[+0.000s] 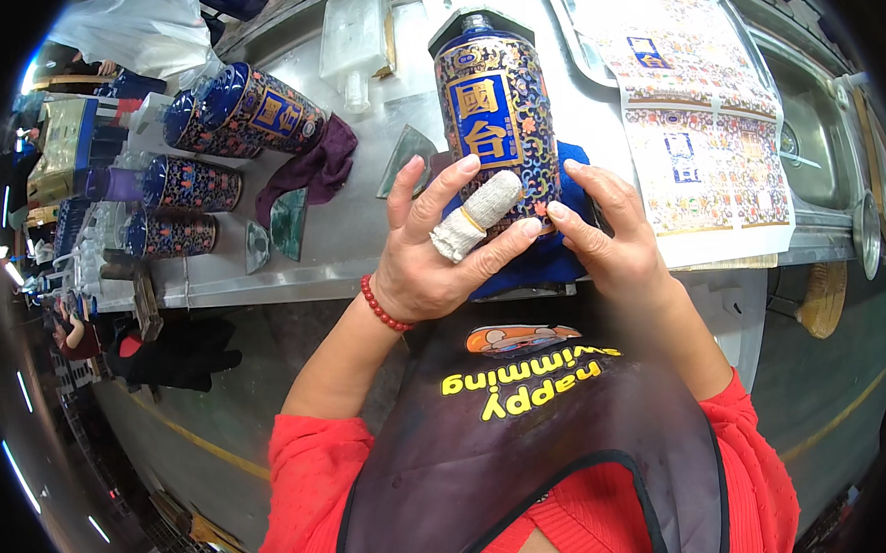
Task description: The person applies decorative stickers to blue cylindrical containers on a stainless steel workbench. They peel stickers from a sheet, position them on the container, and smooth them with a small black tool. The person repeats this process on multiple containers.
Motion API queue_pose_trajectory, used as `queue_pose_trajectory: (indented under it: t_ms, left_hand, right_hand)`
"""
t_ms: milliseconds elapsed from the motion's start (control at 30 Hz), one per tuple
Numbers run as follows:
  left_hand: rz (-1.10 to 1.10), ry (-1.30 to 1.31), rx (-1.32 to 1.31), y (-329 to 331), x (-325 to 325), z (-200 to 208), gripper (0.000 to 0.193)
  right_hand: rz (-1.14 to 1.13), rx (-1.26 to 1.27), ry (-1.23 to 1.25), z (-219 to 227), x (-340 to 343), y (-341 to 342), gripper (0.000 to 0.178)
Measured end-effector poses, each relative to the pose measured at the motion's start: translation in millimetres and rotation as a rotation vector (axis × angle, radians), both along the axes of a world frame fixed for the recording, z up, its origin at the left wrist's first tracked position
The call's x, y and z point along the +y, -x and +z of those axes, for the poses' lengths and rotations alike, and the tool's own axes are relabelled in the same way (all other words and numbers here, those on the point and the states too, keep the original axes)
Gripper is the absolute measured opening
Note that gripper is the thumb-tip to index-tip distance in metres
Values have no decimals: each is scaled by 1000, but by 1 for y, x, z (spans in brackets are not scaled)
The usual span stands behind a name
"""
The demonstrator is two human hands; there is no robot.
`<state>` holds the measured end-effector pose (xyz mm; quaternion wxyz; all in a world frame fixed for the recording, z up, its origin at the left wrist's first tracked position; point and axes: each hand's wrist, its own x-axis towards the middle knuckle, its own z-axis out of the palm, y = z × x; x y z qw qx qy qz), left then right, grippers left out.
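Observation:
A patterned bottle (501,88) with a dark blue panel and gold characters lies in front of me, its neck pointing away, on a dark blue cloth (574,155). Against its lower left side rests my left hand (426,247), thumb and fingertips touching the surface. One finger wears a whitish knitted cover (480,214) held by a yellowish band. On the lower right, my right hand (616,232) has its thumb on the bottle and its fingers curved along the side. Both hands grip the bottle between them; its underside is hidden.
Printed patterned sheets (700,113) lie on the right, beside a metal sink (826,161). Several similar bottles (193,181) stand at left, near a purple cloth (329,167). Dark green flat pieces (288,225) and a clear bottle (354,36) are on the metal table (233,277).

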<state>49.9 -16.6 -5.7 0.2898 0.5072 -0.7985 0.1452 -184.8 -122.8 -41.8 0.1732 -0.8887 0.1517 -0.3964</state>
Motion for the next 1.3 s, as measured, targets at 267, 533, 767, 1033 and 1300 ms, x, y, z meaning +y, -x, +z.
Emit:
queue_pose_trajectory:
  t_ms: [267, 533, 767, 1033, 1300]
  left_hand:
    - [-59, -6, 18, 0, 2, -3, 34]
    - [35, -2, 168, 11, 8, -7, 38]
    - [144, 85, -137, 9, -1, 12, 35]
    - [195, -135, 410, 13, 12, -19, 76]
    - [233, -213, 375, 23, 30, -43, 81]
  right_hand:
    - [6, 9, -22, 7, -1, 0, 54]
    - [-8, 83, -20, 21, -7, -4, 64]
    - [36, 104, -37, 31, -8, -8, 66]
    - [20, 175, -62, 23, -1, -8, 74]
    - [-4, 190, -80, 13, -1, -8, 75]
